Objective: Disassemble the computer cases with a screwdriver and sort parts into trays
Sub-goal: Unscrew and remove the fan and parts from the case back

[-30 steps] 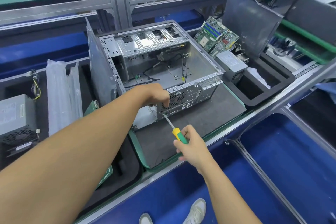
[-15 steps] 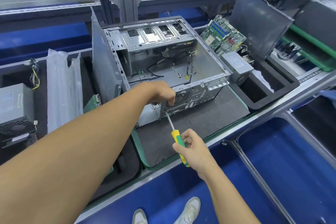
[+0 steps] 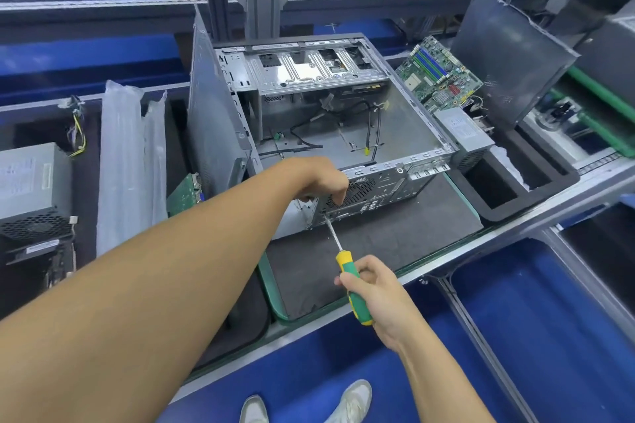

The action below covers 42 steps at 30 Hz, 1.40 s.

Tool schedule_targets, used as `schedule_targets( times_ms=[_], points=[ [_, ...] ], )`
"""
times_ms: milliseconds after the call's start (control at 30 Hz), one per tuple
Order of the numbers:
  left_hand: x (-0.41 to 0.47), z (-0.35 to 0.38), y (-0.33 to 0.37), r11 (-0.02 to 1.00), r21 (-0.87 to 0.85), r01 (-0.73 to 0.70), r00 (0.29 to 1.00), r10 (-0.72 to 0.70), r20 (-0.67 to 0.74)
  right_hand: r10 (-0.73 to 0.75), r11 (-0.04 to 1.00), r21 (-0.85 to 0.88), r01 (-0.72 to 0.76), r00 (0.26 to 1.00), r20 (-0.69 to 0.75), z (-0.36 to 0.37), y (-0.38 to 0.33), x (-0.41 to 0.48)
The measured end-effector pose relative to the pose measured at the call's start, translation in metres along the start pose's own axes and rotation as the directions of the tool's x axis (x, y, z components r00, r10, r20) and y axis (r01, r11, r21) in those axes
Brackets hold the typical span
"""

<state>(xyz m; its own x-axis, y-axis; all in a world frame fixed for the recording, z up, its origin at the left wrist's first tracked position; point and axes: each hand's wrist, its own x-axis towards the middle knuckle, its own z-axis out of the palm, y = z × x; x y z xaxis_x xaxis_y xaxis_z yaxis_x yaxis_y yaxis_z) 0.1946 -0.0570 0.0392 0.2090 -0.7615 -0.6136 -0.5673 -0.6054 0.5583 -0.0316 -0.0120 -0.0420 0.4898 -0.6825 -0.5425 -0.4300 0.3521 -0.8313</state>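
**Item:** computer case (image 3: 405,134), lid off, lying open side up on the dark mat (image 3: 395,240) on the counter (image 3: 498,237), between the left tray (image 3: 87,189) and the right tray (image 3: 536,189).

**Step, by my reading:** you are backing a screw out of the rear panel.

**Hands:**
- Your right hand (image 3: 376,290) is wrapping its fingers around the screwdriver (image 3: 343,261) handle.
- Your left hand (image 3: 319,182) is curling its fingers over the case's rear edge, bracing it.

**Handling:** be pressing the tip firmly inward, shaft in line with the screw, turning slowly.

**Not legible:** the tip and the screw head are hiding under your left fingers. The left tray is running out of frame.
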Motion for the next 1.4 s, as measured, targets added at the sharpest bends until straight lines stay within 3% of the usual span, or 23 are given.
schedule_targets(
  times_ms=[67,167,233,367,533,700,800,933,1133,1267,1400],
  points=[
    [0.0,-0.001,-0.001,1.0,-0.022,-0.01,1.0,0.01,0.017,-0.074,0.995,-0.073,0.07,0.996,-0.056,0.005,0.005,0.003],
    [0.001,-0.001,-0.002,1.0,-0.02,-0.012,1.0,0.013,0.023,-0.073,0.996,-0.047,0.071,0.996,-0.049,0.01,0.007,0.005],
    [0.0,-0.001,-0.003,1.0,-0.01,-0.01,1.0,0.011,0.023,0.004,1.0,-0.027,-0.005,1.0,-0.015,0.012,0.003,0.005],
    [-0.003,-0.002,-0.003,0.999,-0.032,-0.018,1.0,0.018,0.019,0.231,0.947,0.204,-0.249,0.967,0.105,0.014,-0.006,0.007],
    [-0.006,-0.004,-0.002,1.0,-0.019,-0.02,0.999,0.02,0.025,0.043,0.999,-0.021,-0.041,0.993,0.109,0.007,-0.001,0.003],
    [-0.011,-0.005,0.0,1.0,0.015,-0.011,1.0,0.01,0.023,-0.009,1.0,0.018,0.01,0.999,-0.042,0.011,0.006,0.004],
    [-0.012,-0.005,0.001,1.0,0.016,-0.003,1.0,0.002,0.019,0.069,0.996,0.053,-0.068,0.998,-0.01,0.012,0.0,0.005],
    [-0.014,-0.005,0.003,1.0,-0.012,-0.005,0.999,0.005,0.037,0.217,0.947,0.224,-0.232,0.972,0.091,0.01,-0.006,0.005],
    [-0.016,-0.005,0.005,1.0,0.03,-0.007,1.0,0.007,0.023,0.026,0.995,-0.099,-0.021,0.999,0.045,-0.004,-0.005,-0.003],
    [-0.017,-0.005,0.007,0.999,0.041,0.009,0.999,-0.01,0.037,-0.099,0.986,-0.147,0.081,0.988,-0.117,0.001,0.002,-0.002],
    [-0.016,-0.004,0.007,1.0,0.017,0.013,0.998,-0.014,0.066,-0.284,0.882,-0.445,0.154,0.928,-0.243,0.01,0.0,-0.003]
  ],
)
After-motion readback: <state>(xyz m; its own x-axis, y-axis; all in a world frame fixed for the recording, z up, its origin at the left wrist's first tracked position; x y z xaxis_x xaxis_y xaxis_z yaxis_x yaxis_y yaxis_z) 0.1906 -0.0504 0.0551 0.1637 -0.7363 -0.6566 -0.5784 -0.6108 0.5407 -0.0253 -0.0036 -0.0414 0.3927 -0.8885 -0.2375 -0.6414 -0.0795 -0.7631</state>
